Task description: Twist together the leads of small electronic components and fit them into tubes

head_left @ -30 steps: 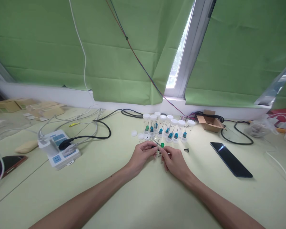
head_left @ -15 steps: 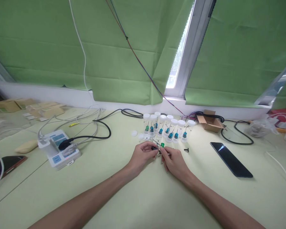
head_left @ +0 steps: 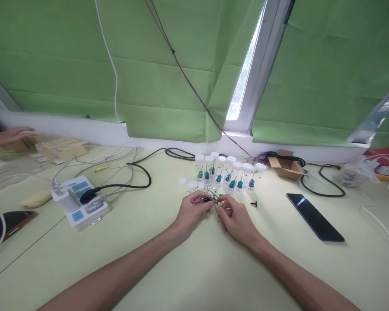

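Observation:
Close together over the table (head_left: 194, 268), my two hands meet at a tiny assembly. My left hand (head_left: 192, 210) is closed, pinching a small black part (head_left: 207, 199) between thumb and fingertips. From the other side, my right hand (head_left: 236, 214) is closed too, its fingertips at the end of that part; whatever they grip is too small to name. A small green piece (head_left: 221, 195) shows just behind the right fingers. Beyond stand several clear capped vials (head_left: 219, 177) with blue or green pieces inside. A black T-shaped piece (head_left: 253, 204) lies right of my right hand.
White caps (head_left: 183, 181) lie left of the vials. A power strip (head_left: 94, 214) with plugs and cables sits left, a phone (head_left: 314, 217) right. An open cardboard box (head_left: 287, 169) stands behind. Another person's hand (head_left: 14, 134) is over boxes (head_left: 63, 149) at far left.
My right fingers have moved slightly left, closer to the left fingertips, and now cover more of the green piece. Another person's hand has appeared at the far left.

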`<state>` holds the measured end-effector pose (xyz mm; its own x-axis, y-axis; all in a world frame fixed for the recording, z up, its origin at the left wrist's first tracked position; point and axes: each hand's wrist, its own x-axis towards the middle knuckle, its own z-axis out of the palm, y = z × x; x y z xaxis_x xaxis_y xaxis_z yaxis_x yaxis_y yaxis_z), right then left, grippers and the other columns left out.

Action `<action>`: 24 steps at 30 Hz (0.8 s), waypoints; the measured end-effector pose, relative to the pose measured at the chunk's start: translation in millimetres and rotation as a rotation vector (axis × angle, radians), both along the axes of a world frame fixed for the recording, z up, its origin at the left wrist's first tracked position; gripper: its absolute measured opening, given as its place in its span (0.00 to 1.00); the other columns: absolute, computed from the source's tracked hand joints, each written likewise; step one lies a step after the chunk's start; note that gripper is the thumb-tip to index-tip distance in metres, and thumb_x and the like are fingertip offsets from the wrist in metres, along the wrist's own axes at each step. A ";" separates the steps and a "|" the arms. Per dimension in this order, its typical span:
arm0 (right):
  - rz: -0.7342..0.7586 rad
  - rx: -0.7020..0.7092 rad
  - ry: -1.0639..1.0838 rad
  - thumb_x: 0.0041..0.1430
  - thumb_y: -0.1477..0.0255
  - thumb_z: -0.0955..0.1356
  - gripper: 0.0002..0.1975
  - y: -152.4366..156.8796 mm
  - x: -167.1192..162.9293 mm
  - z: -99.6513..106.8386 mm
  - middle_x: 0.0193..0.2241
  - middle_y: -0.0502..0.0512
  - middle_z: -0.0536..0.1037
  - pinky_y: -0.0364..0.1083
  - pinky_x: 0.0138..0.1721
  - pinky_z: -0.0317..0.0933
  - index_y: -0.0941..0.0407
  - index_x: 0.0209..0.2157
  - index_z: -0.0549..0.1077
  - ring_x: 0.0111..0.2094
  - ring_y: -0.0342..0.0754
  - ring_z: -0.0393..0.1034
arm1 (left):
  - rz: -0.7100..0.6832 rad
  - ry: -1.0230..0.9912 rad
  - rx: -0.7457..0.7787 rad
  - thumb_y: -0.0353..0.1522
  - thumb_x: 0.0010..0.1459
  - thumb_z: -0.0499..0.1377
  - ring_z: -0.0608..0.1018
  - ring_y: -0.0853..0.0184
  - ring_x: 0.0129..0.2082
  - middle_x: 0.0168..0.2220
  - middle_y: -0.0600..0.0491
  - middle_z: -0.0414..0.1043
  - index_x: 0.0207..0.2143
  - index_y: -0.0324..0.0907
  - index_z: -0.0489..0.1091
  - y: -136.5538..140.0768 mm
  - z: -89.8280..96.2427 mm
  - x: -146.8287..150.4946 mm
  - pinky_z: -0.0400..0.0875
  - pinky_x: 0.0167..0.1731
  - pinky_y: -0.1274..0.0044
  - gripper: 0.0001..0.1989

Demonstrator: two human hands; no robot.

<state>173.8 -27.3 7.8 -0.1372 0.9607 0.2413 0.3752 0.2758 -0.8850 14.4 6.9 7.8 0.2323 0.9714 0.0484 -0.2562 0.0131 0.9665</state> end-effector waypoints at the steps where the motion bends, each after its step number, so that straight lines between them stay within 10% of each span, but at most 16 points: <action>1: 0.005 0.003 -0.001 0.63 0.62 0.63 0.12 0.0 0.1 -0.6 0.22 0.46 0.70 0.41 0.16 0.57 0.55 0.43 0.66 0.14 0.42 0.64 | 0.002 -0.005 -0.001 0.29 0.46 0.67 0.71 0.73 0.24 0.28 0.54 0.73 0.31 0.40 0.74 0.2 -0.1 -0.1 0.66 0.30 0.78 0.08; 24: -0.026 0.053 -0.104 0.65 0.64 0.62 0.11 3.1 0.7 -1.4 0.19 0.47 0.69 0.42 0.22 0.56 0.55 0.32 0.68 0.18 0.43 0.63 | -0.053 0.014 0.047 0.32 0.49 0.67 0.73 0.71 0.26 0.30 0.52 0.74 0.32 0.39 0.76 1.1 0.1 -1.2 0.68 0.32 0.77 0.08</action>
